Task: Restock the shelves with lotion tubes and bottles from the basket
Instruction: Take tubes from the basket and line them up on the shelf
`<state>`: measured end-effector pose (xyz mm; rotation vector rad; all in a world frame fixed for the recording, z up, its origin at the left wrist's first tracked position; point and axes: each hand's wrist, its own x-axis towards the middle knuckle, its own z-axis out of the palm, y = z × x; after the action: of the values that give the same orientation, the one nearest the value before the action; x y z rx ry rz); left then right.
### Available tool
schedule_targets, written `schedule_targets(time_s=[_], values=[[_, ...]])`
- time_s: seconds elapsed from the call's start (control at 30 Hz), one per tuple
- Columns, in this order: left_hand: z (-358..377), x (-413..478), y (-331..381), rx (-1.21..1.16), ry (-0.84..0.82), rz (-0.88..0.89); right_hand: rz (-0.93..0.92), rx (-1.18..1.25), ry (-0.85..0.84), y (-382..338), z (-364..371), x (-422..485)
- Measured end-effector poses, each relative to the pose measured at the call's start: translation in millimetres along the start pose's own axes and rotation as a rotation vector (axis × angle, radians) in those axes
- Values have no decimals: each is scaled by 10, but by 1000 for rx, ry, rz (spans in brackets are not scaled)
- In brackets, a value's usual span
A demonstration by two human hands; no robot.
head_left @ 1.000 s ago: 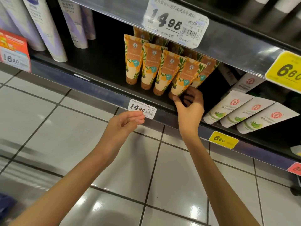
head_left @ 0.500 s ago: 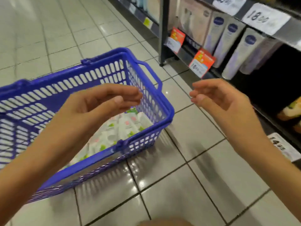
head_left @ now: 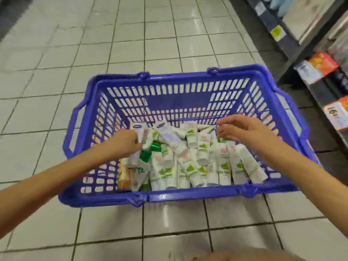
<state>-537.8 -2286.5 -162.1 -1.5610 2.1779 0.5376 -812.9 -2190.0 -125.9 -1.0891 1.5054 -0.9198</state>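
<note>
Left hand (head_left: 128, 143) pinches white tube (head_left: 139, 131) at basket (head_left: 178, 102) 9 o'clock; right hand (head_left: 243, 129) loose, empty. Lift straight, clear tube pile (head_left: 197, 162).

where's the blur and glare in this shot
Head view: motion blur smears the shelf tags at right and softens the tubes; light glares off the floor tiles just this side of the basket; the wide lens bows the tile lines.

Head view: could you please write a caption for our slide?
Left hand and right hand reach into a blue basket full of lotion tubes.
</note>
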Motion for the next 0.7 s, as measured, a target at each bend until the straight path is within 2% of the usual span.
schedule_targets(time_s=[0.03, 0.1, 0.27, 0.33, 0.4, 0.47, 0.53, 0.7], values=[[121, 13, -64, 170, -116, -43, 41, 51, 13, 51, 40, 73], [357, 41, -176, 277, -246, -108, 119, 100, 13, 143, 100, 167], [615, 120, -85, 54, -195, -267, 316, 76, -45, 282, 178, 243], [667, 139, -55, 5, -159, -324, 353, 59, -75, 303, 239, 260], [713, 145, -96, -36, -125, -309, 360, 42, -97, 303, 295, 300], [774, 120, -134, -11, -139, -262, 364, 33, -111, 283, 354, 355], [846, 91, -109, 48, -164, -297, 361, 26, -129, 262, 417, 406], [991, 105, -18, 115, -59, -390, 369, -38, -175, 292, 515, 526]])
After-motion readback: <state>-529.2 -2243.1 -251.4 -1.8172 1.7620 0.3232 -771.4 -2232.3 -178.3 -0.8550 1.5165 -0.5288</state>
